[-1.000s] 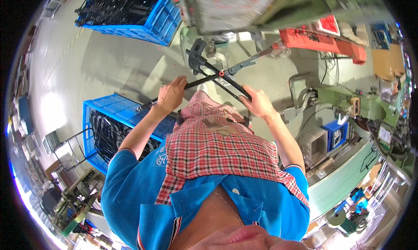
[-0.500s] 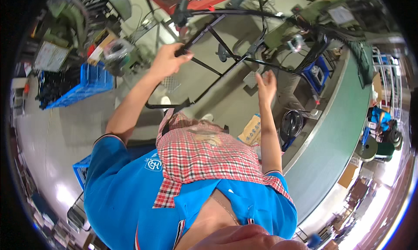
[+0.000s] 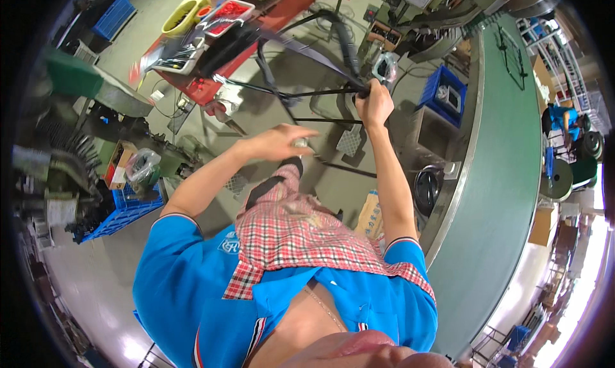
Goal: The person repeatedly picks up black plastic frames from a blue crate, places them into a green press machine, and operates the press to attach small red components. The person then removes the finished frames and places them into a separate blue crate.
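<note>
A black tubular metal frame (image 3: pixel 323 92) with several bars is held up in front of me, tilted, its far end blurred by motion. My right hand (image 3: pixel 375 105) is closed around a dark joint on its right side. My left hand (image 3: pixel 278 142) is to the left of the lower bars, fingers stretched out and apart, with no grip on the frame that I can see. The frame's far left part hangs before a red workbench (image 3: pixel 272 18), partly hiding it.
On the bench are a yellow basin (image 3: pixel 168 28) and a tray of red parts (image 3: pixel 230 14). A green-topped long table (image 3: pixel 487 195) runs along my right, with another black frame (image 3: pixel 511 59) lying on it. Blue crates (image 3: pixel 442 79) and machines stand on both sides.
My right hand, empty before, now grips the frame. My left hand has let go of it. The frame has turned and swung, and my view has shifted toward the red workbench.
</note>
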A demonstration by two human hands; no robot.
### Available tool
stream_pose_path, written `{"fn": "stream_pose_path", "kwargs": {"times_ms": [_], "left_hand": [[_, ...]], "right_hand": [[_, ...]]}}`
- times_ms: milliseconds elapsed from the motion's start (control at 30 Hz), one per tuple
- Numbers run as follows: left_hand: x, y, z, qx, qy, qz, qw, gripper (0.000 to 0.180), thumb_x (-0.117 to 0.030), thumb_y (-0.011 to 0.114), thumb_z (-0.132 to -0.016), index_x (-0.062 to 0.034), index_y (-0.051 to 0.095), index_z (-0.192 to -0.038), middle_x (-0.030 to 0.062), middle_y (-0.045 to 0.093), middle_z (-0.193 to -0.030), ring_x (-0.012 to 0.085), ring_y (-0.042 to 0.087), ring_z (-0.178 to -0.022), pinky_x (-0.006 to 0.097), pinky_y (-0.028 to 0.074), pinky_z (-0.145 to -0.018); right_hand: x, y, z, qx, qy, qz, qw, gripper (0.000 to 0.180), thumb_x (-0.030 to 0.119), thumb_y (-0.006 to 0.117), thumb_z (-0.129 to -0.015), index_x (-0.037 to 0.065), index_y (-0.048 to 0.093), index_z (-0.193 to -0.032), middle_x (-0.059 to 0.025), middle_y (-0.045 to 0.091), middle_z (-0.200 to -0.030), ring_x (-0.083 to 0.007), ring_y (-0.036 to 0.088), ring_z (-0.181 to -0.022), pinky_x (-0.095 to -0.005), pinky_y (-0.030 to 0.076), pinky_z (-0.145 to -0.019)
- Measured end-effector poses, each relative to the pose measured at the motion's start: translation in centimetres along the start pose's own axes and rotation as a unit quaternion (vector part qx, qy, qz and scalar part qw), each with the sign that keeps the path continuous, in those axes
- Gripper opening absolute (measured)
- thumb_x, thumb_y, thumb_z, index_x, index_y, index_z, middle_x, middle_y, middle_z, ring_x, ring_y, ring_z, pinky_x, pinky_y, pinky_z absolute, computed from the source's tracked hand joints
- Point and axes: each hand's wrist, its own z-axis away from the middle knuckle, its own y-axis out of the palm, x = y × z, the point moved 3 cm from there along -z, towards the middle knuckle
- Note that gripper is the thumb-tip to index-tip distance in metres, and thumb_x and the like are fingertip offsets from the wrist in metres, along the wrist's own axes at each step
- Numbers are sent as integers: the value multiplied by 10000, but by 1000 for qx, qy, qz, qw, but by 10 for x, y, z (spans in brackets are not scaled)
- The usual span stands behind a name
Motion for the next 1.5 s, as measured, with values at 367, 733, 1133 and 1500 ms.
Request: {"fn": "stream_pose_path", "kwargs": {"times_ms": [367,733,1133,1500], "left_hand": [[115,-98,-292,54,117,-360,924,413,-257,751,-701,-37,562,-995,112,663,-880,310,636,-885,443,510,-744],[80,-170,-435,65,338,-396,851,312,-332,719,-665,-61,603,-769,126,625,-665,333,650,-706,440,517,-602],[110,-149,-470,104,386,-354,846,200,-261,670,-641,-89,614,-726,120,599,-817,324,612,-756,427,504,-625],[153,-181,-539,153,195,-186,951,372,-385,598,-883,-41,630,-1022,151,636,-973,359,595,-952,444,484,-816]], "right_hand": [[-52,68,-81,186,-112,137,967,199,-31,570,-584,79,470,-716,-63,552,-706,-275,550,-775,-380,457,-712],[-109,49,-162,208,-102,131,964,355,192,714,-698,39,608,-1000,-119,627,-962,-309,584,-940,-403,447,-835],[-152,70,-147,289,20,156,944,312,247,669,-778,89,637,-1044,-116,661,-896,-303,634,-826,-405,471,-760],[-174,102,-113,221,-29,175,959,378,273,697,-798,115,626,-1134,-163,616,-1082,-364,608,-961,-451,512,-763]]}}
